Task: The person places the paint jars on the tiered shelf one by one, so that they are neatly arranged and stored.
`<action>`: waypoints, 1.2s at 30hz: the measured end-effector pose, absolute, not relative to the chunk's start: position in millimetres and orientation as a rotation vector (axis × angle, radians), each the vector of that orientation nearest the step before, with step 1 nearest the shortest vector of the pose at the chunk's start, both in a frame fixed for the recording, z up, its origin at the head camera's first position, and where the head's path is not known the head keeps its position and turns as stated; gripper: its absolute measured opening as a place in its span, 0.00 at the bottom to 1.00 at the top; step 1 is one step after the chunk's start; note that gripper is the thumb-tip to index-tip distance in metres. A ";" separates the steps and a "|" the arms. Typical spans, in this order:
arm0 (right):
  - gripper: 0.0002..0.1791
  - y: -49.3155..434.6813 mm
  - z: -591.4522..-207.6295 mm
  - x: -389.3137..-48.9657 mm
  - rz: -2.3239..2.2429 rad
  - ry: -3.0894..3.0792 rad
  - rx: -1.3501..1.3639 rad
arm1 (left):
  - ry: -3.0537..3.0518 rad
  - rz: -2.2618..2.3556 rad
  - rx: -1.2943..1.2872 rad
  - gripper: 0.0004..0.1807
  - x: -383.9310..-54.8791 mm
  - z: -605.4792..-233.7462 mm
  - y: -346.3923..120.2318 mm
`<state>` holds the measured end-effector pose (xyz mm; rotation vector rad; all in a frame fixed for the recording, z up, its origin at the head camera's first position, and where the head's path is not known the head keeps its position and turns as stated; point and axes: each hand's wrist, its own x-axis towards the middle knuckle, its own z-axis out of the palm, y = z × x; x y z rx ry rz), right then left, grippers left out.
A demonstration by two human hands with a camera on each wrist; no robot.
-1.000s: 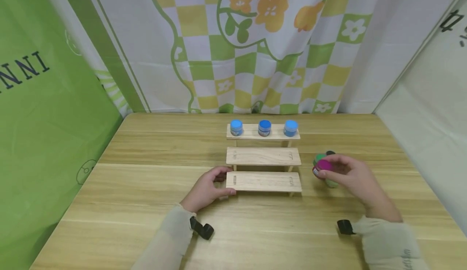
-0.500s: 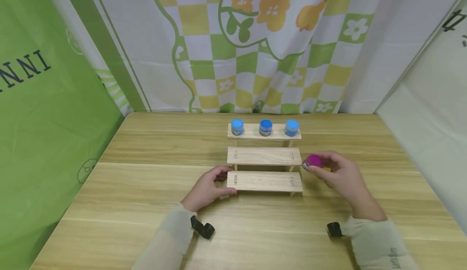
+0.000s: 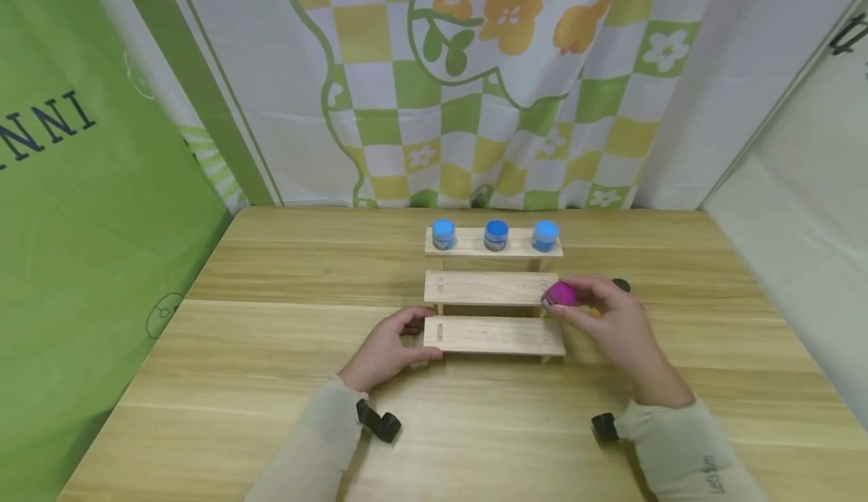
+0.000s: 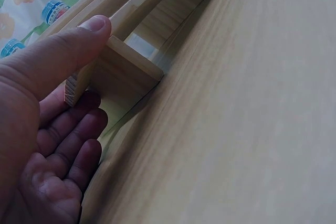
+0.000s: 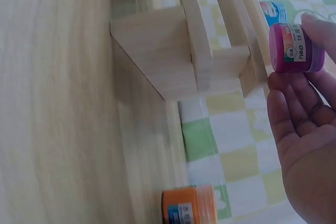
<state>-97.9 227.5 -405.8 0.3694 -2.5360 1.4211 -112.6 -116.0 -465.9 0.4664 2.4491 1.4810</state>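
A three-tier wooden display stand stands on the table. On its top step sit three blue paint jars, a light blue jar on the left, a darker one in the middle and another light blue one on the right. My left hand grips the left end of the lowest step, thumb at the front edge and fingers behind it. My right hand pinches a magenta paint jar between thumb and fingers, at the right end of the middle step. Whether the jar touches the step I cannot tell.
An orange paint jar stands on the table right of the stand, mostly hidden by my right hand in the head view. A black lid shows behind that hand. A patterned curtain hangs at the table's back edge.
My right hand has carried the magenta jar leftward, from beside the other jars to the right end of the middle step. My left hand keeps its grip on the stand.
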 end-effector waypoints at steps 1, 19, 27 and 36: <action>0.21 226.0 -406.1 -98.1 1.436 -2.529 0.378 | 2.448 1.483 0.468 0.35 -112.6 -465.7 -115.8; 0.24 206.8 -394.0 -107.7 1.198 -2.657 0.348 | 2.421 1.510 0.428 0.36 -111.0 -464.8 -114.1; 0.25 189.2 -389.9 -114.4 1.329 -2.710 0.371 | 2.445 1.483 0.431 0.35 -111.4 -465.2 -113.4; 0.25 171.6 -389.2 -121.2 1.400 -2.734 0.336 | 2.443 1.467 0.406 0.35 -111.2 -463.2 -113.1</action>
